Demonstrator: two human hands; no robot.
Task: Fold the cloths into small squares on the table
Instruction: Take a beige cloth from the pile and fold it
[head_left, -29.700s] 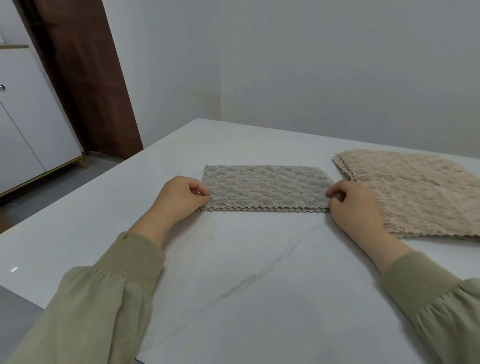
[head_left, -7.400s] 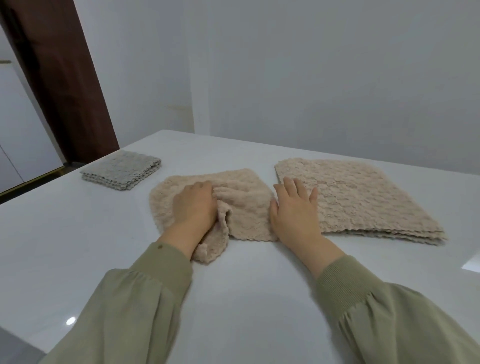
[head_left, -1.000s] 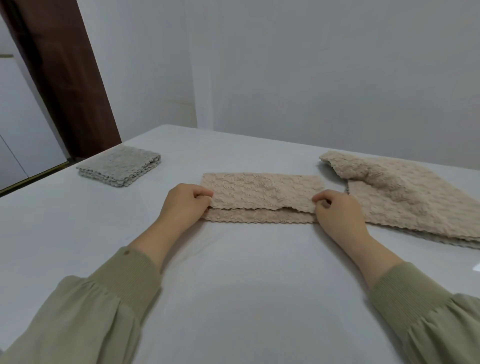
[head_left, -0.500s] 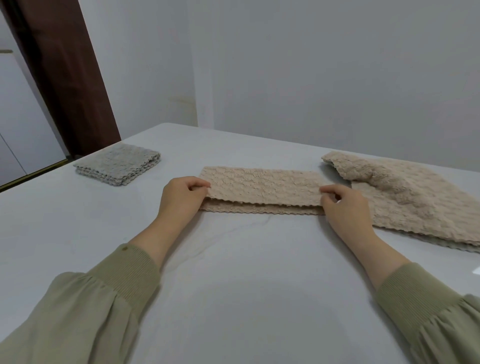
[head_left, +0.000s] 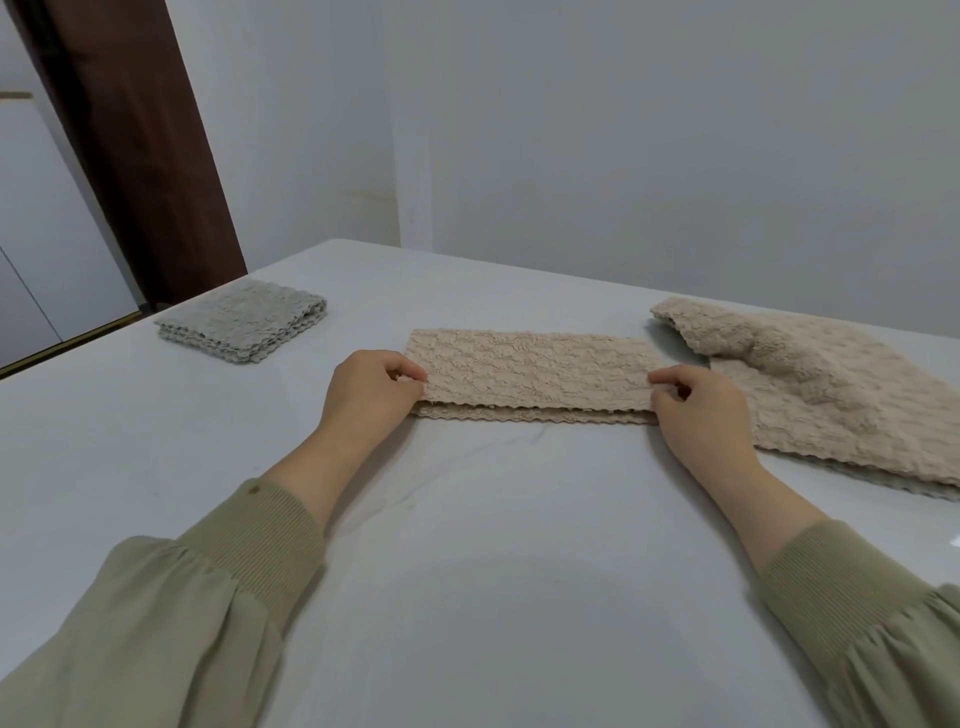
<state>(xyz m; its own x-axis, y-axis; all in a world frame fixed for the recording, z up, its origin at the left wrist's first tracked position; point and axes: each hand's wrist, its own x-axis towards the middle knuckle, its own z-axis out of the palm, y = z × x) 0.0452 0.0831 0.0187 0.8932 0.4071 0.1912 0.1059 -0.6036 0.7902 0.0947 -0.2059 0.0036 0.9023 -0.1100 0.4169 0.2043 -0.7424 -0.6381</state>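
1 grey cloth sits folded square at the worktop's far left. Left hand and right hand pinch the beige cloth's near corners, halved mid-worktop. Beige pile waits at the right, unfolded.

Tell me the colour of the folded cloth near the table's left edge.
Light grey, with a bumpy textured weave; the folded cloth shows best in the head view.

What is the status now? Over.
Left hand, right hand pinch beige cloth ends. Cloth folded once, a long strip. Grey cloth folded, far left. Nothing in the way.
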